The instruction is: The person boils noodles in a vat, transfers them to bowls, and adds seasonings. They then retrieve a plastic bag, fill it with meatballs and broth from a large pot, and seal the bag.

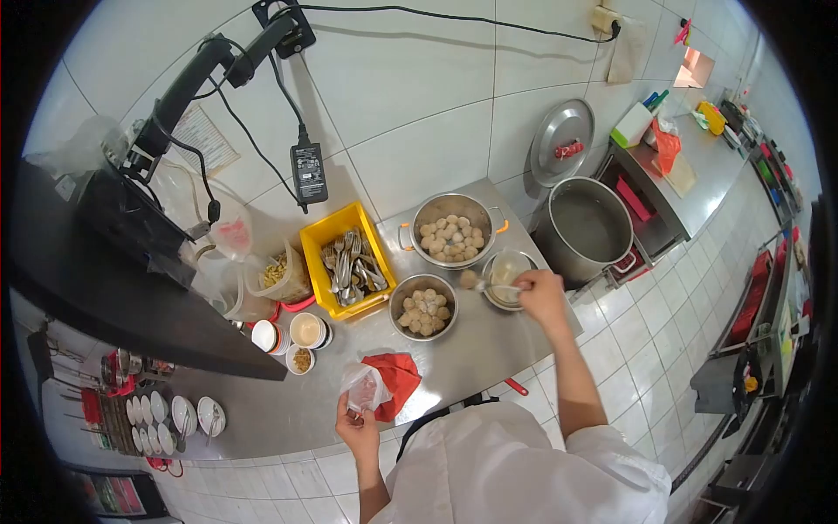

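Observation:
My left hand (356, 430) pinches the edge of a clear plastic bag (366, 389), which lies against a red plastic bag (400, 384) at the counter's front. In my right hand (542, 295) is a spoon (496, 286), reaching left over a metal bowl (509, 266) with cloudy content. A round, pale brown ball (469, 279) sits at the spoon's far end. Close by on the left, a steel bowl (423, 334) holds several similar balls (424, 312). Behind it, a steel pot with orange handles (414, 248) holds more balls (451, 237).
A yellow bin (307, 240) of cutlery (351, 265) stands left of the bowls, beside stacked small cups (307, 330). A tall pot (587, 227) stands right, its lid (562, 141) against the wall. A dark arm-mounted screen (131, 279) overhangs the left counter.

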